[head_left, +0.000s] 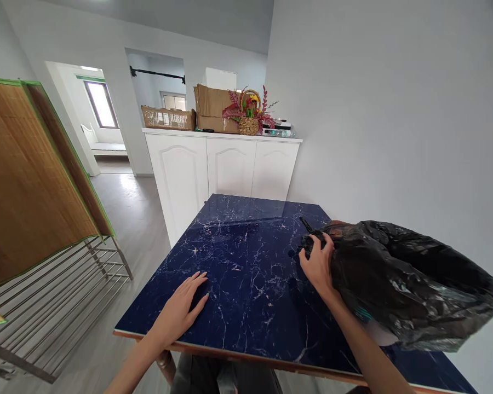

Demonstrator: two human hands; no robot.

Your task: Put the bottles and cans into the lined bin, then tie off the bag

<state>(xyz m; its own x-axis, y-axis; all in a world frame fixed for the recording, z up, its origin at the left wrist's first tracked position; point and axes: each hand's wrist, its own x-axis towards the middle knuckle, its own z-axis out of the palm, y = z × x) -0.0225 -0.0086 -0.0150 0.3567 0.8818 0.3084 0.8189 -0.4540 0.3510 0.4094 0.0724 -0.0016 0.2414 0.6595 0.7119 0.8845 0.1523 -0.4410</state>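
My left hand [184, 303] rests palm down near the front left of the dark blue marble-patterned table [242, 262], its fingers stretched out and holding nothing. On the right side of the table lies a large black plastic bag [419, 290], its wide mouth facing right. My right hand [318, 262] curls its fingers over a crumpled black bunch at the bag's left end, and a thin black strip sticks up just beyond it. Through the thin plastic some contents show faintly, too dim to name. Part of the bag's near side is hidden behind my right forearm.
Behind the table stands a white cabinet [230, 164] with cardboard boxes [168, 118] and a flower basket [248, 126] on top. A metal rack [66, 301] draped with a bamboo mat [36, 180] is on the left. A plain wall [394, 120] borders the right side.
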